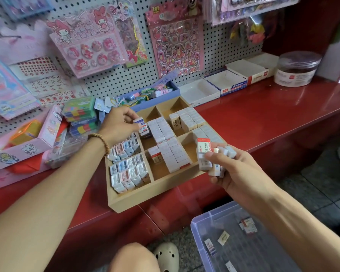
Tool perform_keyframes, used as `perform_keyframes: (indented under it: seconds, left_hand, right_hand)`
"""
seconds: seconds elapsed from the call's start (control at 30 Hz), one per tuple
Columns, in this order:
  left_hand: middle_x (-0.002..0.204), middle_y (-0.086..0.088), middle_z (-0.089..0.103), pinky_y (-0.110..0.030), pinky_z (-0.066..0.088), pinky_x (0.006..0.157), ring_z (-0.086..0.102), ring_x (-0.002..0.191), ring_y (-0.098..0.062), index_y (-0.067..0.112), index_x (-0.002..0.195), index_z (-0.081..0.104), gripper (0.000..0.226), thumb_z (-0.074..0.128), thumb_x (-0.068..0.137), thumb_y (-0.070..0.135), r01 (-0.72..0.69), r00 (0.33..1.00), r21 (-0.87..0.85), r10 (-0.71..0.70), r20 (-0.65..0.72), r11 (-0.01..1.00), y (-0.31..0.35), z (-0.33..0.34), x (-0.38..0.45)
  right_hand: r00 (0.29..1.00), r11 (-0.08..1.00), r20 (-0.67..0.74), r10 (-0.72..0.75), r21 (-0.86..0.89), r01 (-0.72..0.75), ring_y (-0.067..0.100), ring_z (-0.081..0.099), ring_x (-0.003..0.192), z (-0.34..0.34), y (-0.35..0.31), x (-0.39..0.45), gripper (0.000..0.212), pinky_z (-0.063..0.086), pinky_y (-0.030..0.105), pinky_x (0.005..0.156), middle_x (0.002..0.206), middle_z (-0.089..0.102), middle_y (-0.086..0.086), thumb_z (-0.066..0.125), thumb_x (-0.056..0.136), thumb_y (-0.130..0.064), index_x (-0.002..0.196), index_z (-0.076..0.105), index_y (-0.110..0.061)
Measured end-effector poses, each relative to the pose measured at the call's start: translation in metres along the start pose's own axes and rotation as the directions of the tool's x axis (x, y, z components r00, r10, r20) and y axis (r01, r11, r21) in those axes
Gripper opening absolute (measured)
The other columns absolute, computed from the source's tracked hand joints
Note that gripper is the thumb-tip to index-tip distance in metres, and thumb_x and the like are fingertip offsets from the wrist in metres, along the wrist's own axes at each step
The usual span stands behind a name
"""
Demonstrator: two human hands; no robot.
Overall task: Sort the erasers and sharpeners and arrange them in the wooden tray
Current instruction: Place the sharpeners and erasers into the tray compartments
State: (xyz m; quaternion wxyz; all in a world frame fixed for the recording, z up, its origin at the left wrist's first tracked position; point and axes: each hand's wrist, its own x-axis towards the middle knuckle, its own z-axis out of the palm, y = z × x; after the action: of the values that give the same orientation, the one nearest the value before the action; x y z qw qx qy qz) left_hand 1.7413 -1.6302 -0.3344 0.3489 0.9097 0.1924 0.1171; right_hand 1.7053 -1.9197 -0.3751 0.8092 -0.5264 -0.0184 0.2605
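Observation:
A wooden tray (155,190) with several compartments sits on the red shelf. Its left compartments hold pastel sharpeners (127,166); the middle and right ones hold rows of white boxed erasers (168,146). My left hand (119,124) pinches one white eraser (142,125) over the upper middle compartment, at the head of a row. My right hand (231,169) hovers at the tray's right edge and grips a bundle of several erasers (210,156), the top one red-capped and marked 2B.
A clear plastic bin (208,228) on the floor below holds a few loose erasers (247,225). Empty white cardboard boxes (216,86) and a round tub (296,68) stand at the back right. Pink boxes and colourful packs crowd the left. Sticker sheets hang on the pegboard.

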Motion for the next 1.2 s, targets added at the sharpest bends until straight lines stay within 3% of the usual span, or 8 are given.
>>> perform_keyframes:
  seconds: [0.2, 0.37, 0.53, 0.73, 0.87, 0.93, 1.03, 1.2]
  left_hand:
    - [0.071, 0.0, 0.064, -0.025, 0.047, 0.062, 0.059, 0.066, -0.013, 0.018, 0.078, 0.064, 0.02, 0.08, 0.079, 0.008, -0.01, 1.0, 0.184, 0.009, 0.004, 0.983, -0.016, 0.015, 0.021]
    - [0.076, 0.006, 0.061, -0.034, 0.054, 0.074, 0.061, 0.076, -0.017, 0.022, 0.081, 0.062, 0.021, 0.081, 0.078, 0.015, -0.108, 0.994, 0.311, 0.112, 0.005, 0.944, -0.021, 0.026, 0.024]
    - [0.08, 0.008, 0.057, -0.03, 0.045, 0.067, 0.058, 0.08, -0.018, 0.024, 0.089, 0.058, 0.021, 0.077, 0.081, 0.018, -0.175, 0.98, 0.415, 0.2, -0.017, 0.893, -0.029, 0.032, 0.021]
    - [0.092, 0.0, 0.058, -0.039, 0.049, 0.081, 0.053, 0.1, -0.023, 0.024, 0.094, 0.057, 0.033, 0.082, 0.072, 0.024, -0.145, 0.98, 0.432, 0.189, -0.061, 0.89, -0.023, 0.03, 0.014]
    - [0.086, 0.008, 0.061, -0.03, 0.052, 0.077, 0.057, 0.081, -0.009, 0.02, 0.092, 0.066, 0.016, 0.071, 0.086, 0.033, -0.23, 0.96, 0.121, 0.246, -0.131, 0.966, 0.004, 0.033, -0.016]
    - [0.083, 0.005, 0.067, -0.025, 0.052, 0.066, 0.062, 0.072, -0.005, 0.018, 0.091, 0.071, 0.02, 0.065, 0.091, 0.037, -0.243, 0.965, -0.08, 0.249, 0.08, 0.967, 0.029, 0.035, -0.04]
    - [0.085, -0.001, 0.072, -0.023, 0.048, 0.053, 0.065, 0.068, -0.009, 0.019, 0.092, 0.074, 0.018, 0.068, 0.089, 0.035, -0.219, 0.863, -0.228, 0.297, 0.408, 0.949, 0.058, 0.042, -0.069]
    - [0.09, -0.014, 0.068, -0.023, 0.054, 0.057, 0.067, 0.067, -0.013, 0.012, 0.101, 0.072, 0.017, 0.075, 0.084, 0.014, -0.142, 0.834, -0.322, 0.288, 0.47, 0.936, 0.075, 0.043, -0.082]
  right_hand:
    - [1.0, 1.0, 0.019, -0.004, -0.027, 0.005, 0.009, 0.059, 0.062, -0.001, 0.003, 0.002, 0.017, 0.045, 0.026, 0.054, 0.083, 0.071, 0.008, 0.067, 0.088, -0.004, 0.104, 0.071, -0.008]
    - [1.0, 1.0, 0.013, 0.003, -0.009, -0.003, 0.01, 0.06, 0.062, -0.003, 0.005, 0.005, 0.02, 0.045, 0.026, 0.052, 0.084, 0.071, 0.009, 0.066, 0.087, -0.001, 0.106, 0.068, -0.006]
    - [0.999, 0.999, 0.039, 0.008, 0.045, -0.009, 0.011, 0.06, 0.061, -0.003, 0.008, 0.008, 0.041, 0.045, 0.023, 0.047, 0.087, 0.069, 0.013, 0.07, 0.072, -0.011, 0.112, 0.068, -0.002]
    - [0.997, 0.988, 0.08, 0.017, 0.15, -0.029, 0.014, 0.058, 0.061, -0.001, 0.008, 0.007, 0.045, 0.045, 0.023, 0.046, 0.086, 0.067, 0.015, 0.064, 0.077, -0.008, 0.12, 0.062, 0.006]
    - [0.998, 0.995, 0.064, 0.015, 0.097, -0.021, 0.013, 0.059, 0.061, -0.001, 0.006, 0.004, 0.036, 0.046, 0.022, 0.046, 0.084, 0.069, 0.013, 0.066, 0.077, -0.009, 0.111, 0.067, 0.0]
    - [0.999, 0.998, 0.047, 0.014, 0.055, -0.017, 0.012, 0.059, 0.06, -0.001, 0.005, 0.002, 0.026, 0.046, 0.022, 0.046, 0.081, 0.069, 0.011, 0.068, 0.077, -0.009, 0.103, 0.069, -0.005]
    - [0.999, 1.0, 0.038, 0.009, 0.028, -0.01, 0.013, 0.057, 0.059, 0.001, 0.005, 0.001, 0.028, 0.046, 0.022, 0.046, 0.083, 0.068, 0.012, 0.069, 0.08, -0.01, 0.108, 0.068, -0.003]
    - [0.996, 0.998, 0.08, -0.046, 0.055, 0.041, 0.012, 0.059, 0.062, 0.005, 0.004, -0.003, 0.039, 0.045, 0.022, 0.049, 0.083, 0.068, 0.011, 0.069, 0.074, -0.003, 0.113, 0.066, -0.002]
